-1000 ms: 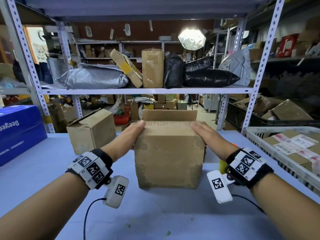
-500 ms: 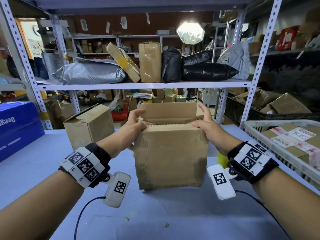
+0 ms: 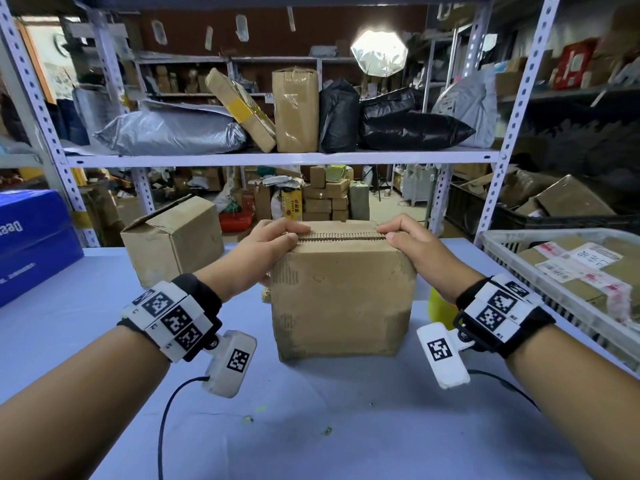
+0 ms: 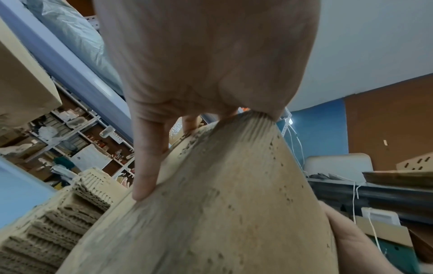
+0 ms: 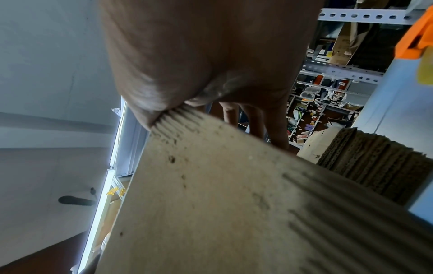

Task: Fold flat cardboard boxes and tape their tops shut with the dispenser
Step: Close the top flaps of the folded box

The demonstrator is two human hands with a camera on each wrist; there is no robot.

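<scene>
A worn brown cardboard box (image 3: 341, 299) stands upright in the middle of the blue table (image 3: 311, 427). Its top flaps lie folded down and meet in a ragged seam (image 3: 341, 236). My left hand (image 3: 273, 237) grips the top left corner, fingers curled over the flaps and thumb (image 4: 145, 166) down the side wall (image 4: 222, 204). At the top right corner my right hand (image 3: 405, 237) holds the flaps the same way, its palm against the box edge (image 5: 178, 115). A yellow and orange object (image 3: 437, 303) sits behind my right wrist, mostly hidden.
A second folded box (image 3: 173, 237) stands back left, a blue carton (image 3: 31, 237) far left. A white crate (image 3: 540, 234) of parcels lies right. Shelf uprights (image 3: 512, 116) rise behind the table. A stack of flat cardboard (image 4: 58, 213) lies beside the box.
The far flap stood upright half a second ago and now lies folded down. Both hands have moved from the flap edges onto the top corners, fingers over the seam.
</scene>
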